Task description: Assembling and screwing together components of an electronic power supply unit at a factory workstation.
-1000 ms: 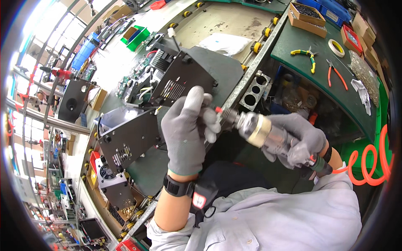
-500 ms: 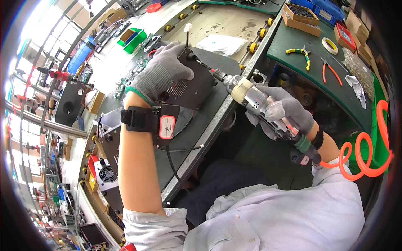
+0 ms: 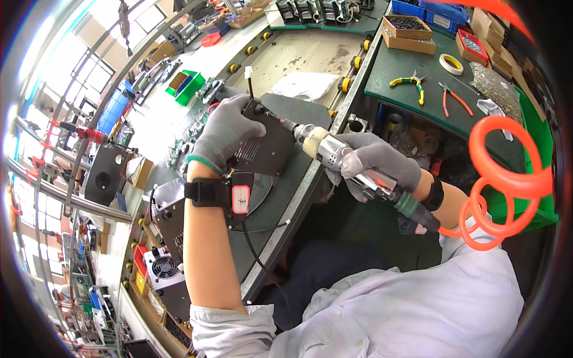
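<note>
My left hand point(image 3: 228, 128), in a grey glove with a green cuff, is closed over the upper edge of a black metal housing point(image 3: 276, 149) with vent slots. In my right hand point(image 3: 385, 162), also gloved, is an air screwdriver point(image 3: 329, 151) with a silver body and a green rear end. Its bit reaches the housing's upper corner, close to my left fingers; whether it sits in a screw is too small to tell. From the tool's back runs a coiled orange air hose point(image 3: 510, 190). A white-tipped black cable point(image 3: 250, 83) sticks up behind the housing.
On the green side table point(image 3: 382, 89) at the right lie yellow-green pliers point(image 3: 410, 85), red-handled cutters point(image 3: 453, 100), a tape roll point(image 3: 451, 64) and boxes of screws point(image 3: 408, 34). A metal rail point(image 3: 298, 206) edges the bench. A fan unit point(image 3: 164, 267) stands at lower left.
The whole view has shifted, with the housing and my left hand lower in the picture. The hose coils have swung upward and nearer. Both hands keep their hold, and the bit stays at the corner.
</note>
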{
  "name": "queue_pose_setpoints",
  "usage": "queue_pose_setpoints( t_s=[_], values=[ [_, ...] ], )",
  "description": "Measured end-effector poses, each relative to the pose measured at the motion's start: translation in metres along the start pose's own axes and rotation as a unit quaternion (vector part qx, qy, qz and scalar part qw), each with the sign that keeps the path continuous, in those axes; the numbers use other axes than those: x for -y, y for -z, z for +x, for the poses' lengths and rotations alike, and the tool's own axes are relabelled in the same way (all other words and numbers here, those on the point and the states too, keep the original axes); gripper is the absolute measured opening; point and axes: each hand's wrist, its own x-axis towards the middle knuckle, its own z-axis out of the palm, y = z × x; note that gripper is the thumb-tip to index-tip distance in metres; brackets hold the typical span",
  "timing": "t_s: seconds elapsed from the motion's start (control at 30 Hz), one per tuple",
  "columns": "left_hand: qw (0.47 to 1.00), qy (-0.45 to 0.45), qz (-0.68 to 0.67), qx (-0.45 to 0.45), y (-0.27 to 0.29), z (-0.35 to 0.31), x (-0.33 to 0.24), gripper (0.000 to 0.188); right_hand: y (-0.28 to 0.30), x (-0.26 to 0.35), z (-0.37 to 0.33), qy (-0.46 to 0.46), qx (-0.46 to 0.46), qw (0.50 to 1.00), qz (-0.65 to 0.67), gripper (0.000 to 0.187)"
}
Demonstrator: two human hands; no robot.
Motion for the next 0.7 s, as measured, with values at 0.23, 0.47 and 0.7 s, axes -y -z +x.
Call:
queue_pose_setpoints(
  t_s=[0.23,0.47,0.7],
  values=[
    [1.0,0.001,-0.01,0.005,-0.001,0.001,0.005,0.066,0.007,-0.001,0.009,0.009,0.003,1.0,-0.007,0.059],
    [0.997,-0.06,-0.043,-0.015,-0.001,0.002,0.012,0.056,0.015,0.001,0.004,0.024,0.015,0.998,-0.054,0.063],
    [0.874,-0.152,0.076,-0.456,-0.037,-0.109,-0.02,0.027,0.008,-0.049,-0.033,-0.03,-0.012,0.999,0.044,0.032]
  ],
)
